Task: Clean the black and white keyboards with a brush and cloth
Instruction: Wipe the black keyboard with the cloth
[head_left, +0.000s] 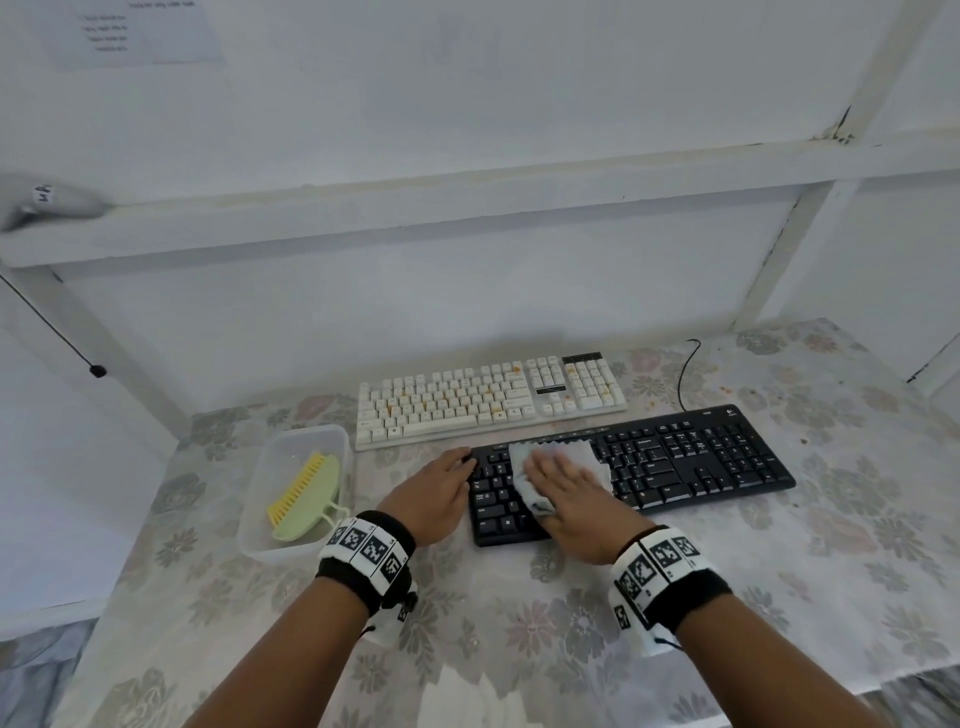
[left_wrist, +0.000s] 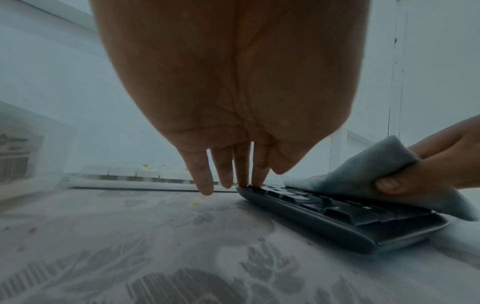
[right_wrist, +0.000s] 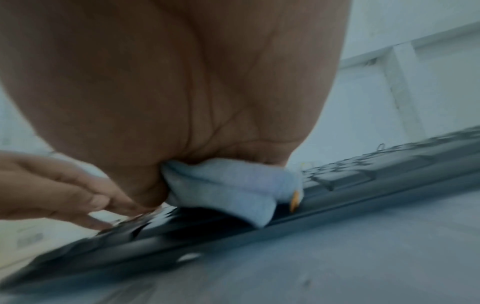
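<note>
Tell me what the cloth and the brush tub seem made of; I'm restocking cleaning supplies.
Cloth: looks like soft grey microfibre or fleece, matte and slightly fuzzy, draping over the black keyboard. Tub: apparently translucent frosted plastic; the green brush shows through its wall.

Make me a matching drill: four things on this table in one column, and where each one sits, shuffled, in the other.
1. brush
2. cloth
3. white keyboard
4. left hand

a. behind the black keyboard
b. under the right hand
c. in the clear tub
d. on the black keyboard's left end

Pairs: 1-c, 2-b, 3-a, 4-d
</note>
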